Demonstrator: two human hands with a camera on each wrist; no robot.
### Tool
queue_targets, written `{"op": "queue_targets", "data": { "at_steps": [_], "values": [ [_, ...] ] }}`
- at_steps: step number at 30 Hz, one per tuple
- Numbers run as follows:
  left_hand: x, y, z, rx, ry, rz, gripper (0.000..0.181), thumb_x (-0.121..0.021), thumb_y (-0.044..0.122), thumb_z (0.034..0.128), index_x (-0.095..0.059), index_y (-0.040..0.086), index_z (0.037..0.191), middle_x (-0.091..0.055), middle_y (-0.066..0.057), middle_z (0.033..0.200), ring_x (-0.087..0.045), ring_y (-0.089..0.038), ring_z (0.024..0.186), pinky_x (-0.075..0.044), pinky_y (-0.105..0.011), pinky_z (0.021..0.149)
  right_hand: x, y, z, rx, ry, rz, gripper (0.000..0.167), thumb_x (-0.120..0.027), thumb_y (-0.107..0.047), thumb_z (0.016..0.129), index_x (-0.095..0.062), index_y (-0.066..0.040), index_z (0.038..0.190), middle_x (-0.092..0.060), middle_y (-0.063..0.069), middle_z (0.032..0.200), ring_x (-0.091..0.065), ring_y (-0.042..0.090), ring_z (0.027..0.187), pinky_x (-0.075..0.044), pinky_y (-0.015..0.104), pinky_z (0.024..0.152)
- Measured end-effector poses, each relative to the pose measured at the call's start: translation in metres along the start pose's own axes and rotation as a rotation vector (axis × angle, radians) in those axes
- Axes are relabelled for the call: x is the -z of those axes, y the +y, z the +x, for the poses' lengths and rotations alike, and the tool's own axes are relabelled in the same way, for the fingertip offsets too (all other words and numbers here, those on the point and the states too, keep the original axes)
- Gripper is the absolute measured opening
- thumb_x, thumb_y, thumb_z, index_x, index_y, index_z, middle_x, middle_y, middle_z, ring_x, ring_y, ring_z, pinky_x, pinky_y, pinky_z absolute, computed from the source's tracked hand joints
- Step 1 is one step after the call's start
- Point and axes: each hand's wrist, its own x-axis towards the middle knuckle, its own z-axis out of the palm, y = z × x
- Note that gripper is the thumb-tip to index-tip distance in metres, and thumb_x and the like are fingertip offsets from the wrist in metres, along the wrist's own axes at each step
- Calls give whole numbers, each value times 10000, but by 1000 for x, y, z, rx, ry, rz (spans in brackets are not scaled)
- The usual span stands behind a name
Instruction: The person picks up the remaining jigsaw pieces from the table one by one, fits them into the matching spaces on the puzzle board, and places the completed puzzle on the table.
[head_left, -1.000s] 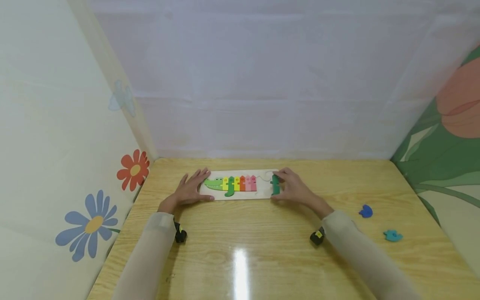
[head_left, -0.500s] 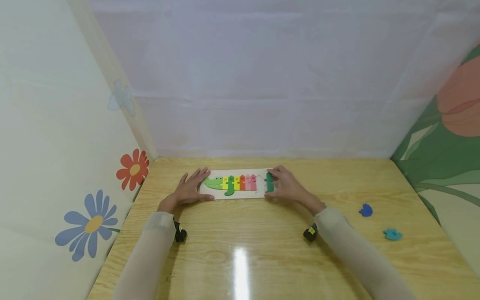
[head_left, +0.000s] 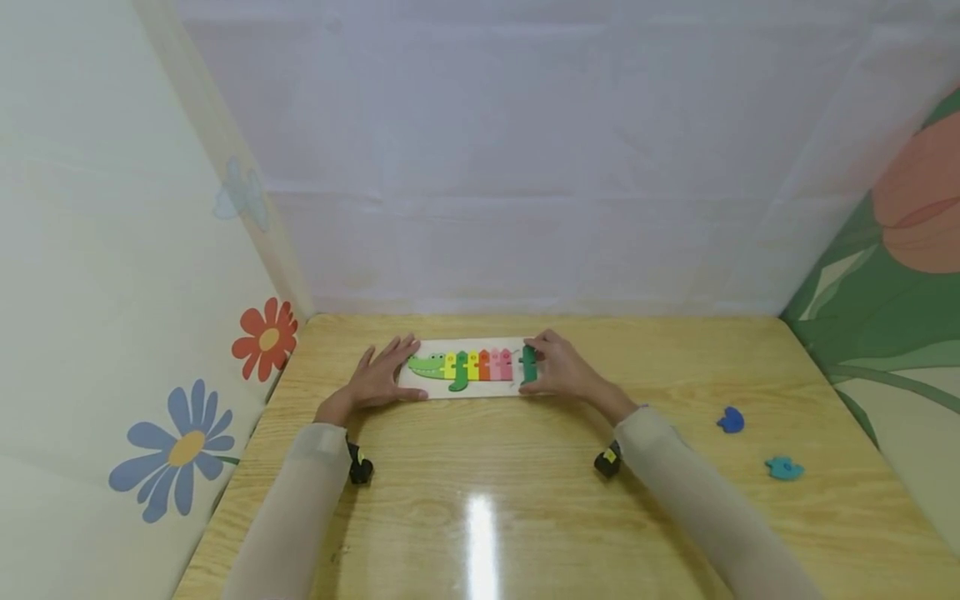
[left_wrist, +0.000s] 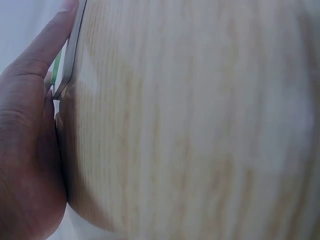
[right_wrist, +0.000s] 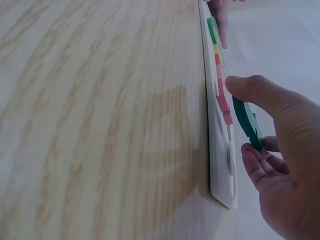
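Green and flat, the notched piece (head_left: 528, 365) is pinched by the right hand (head_left: 567, 372), thumb on its near end, fingers on its far end. Through the right wrist camera I see it apart from the board (head_left: 483, 389) beneath the grip, with the pink segments (head_left: 501, 365) just to the pinch's left. Further left, the left hand (head_left: 377, 381) rests at the board's other end, thumb along the near edge, fingers spread apart toward the far one. I judge the piece light and stiff, probably painted wood, smooth enough to slide a little; its small tab, pointing left of the grip, seems likeliest to chip. I would hold it by its two ends, as here, leaving that tab free. On the table (head_left: 480, 450), right of the grip and nearer the body, lie a blue piece (head_left: 731, 420) and a teal piece (head_left: 784, 468).
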Motion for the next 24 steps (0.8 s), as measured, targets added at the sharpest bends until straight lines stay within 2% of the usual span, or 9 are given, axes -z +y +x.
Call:
{"op": "queue_targets", "data": {
  "at_steps": [9, 24],
  "values": [
    [-1, 1, 0, 8, 2, 0, 1128, -784, 620, 877, -219, 95, 1699, -120, -134, 1780, -44, -386, 1641, 52, -683, 1251, -4, 2, 5, -5, -23, -14, 996, -993, -323, 731, -518, 77, 1510, -581, 153, 1235, -586, 256, 1073, -553, 401, 976],
    [-1, 1, -1, 4, -9, -3, 1145, -775, 639, 874, -201, 97, 1703, -108, -134, 1781, -35, -387, 1642, 59, -684, 1251, -9, 0, 13, 16, -47, -79, 971, -959, -379, 767, -526, 79, 1506, -579, 155, 1237, -562, 232, 1023, -528, 379, 897]
  ]
}}
